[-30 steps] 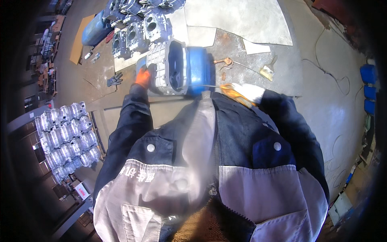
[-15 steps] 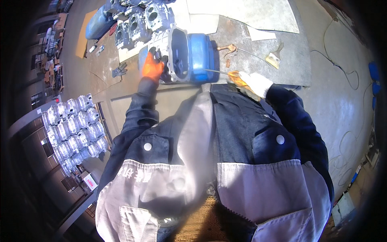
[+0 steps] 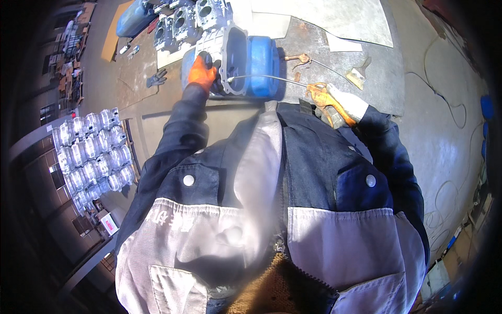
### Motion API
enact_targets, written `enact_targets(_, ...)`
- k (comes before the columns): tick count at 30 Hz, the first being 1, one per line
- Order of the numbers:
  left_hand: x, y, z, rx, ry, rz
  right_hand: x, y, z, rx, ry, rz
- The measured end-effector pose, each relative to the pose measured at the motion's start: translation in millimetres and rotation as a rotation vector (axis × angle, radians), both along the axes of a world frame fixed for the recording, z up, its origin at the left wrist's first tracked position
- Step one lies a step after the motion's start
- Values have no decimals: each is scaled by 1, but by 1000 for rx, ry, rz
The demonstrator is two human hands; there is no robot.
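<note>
Metal casing [image 3: 213,41] touched by half-curled left hand [image 3: 202,72], grip unclear; orange air gun [image 3: 320,95] clasped in the right hand [image 3: 351,102], nozzle [image 3: 272,77] across casing's mouth.

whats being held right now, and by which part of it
The right hand holds an orange blow gun by its handle. The left hand lies against the metal housing's outer side; whether it grips cannot be told.

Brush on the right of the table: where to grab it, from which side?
Grip the narrow dark handle, probably from the right. The brush lies with that handle angled away from the person and its pale bristles nearer; a thin metal tube runs toward its left side, so the right looks the easier approach.
</note>
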State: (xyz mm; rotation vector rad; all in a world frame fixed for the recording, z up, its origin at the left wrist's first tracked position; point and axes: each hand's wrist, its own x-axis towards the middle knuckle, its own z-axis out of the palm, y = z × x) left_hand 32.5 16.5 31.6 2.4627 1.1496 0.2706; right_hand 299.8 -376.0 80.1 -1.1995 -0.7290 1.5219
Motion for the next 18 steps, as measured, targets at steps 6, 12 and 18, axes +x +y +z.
enact_targets(6, 5, -6, 9, -19, 2, 32, -2, 7, 1, -17, -91, 70)
enact_targets(12, 2, 2, -2, -92, 1, 103, -6, 14, -6, -10, 54, -124)
enact_targets(18, -3, 13, 3, -294, -126, 55, 0, 60, -9, -166, -202, -200)
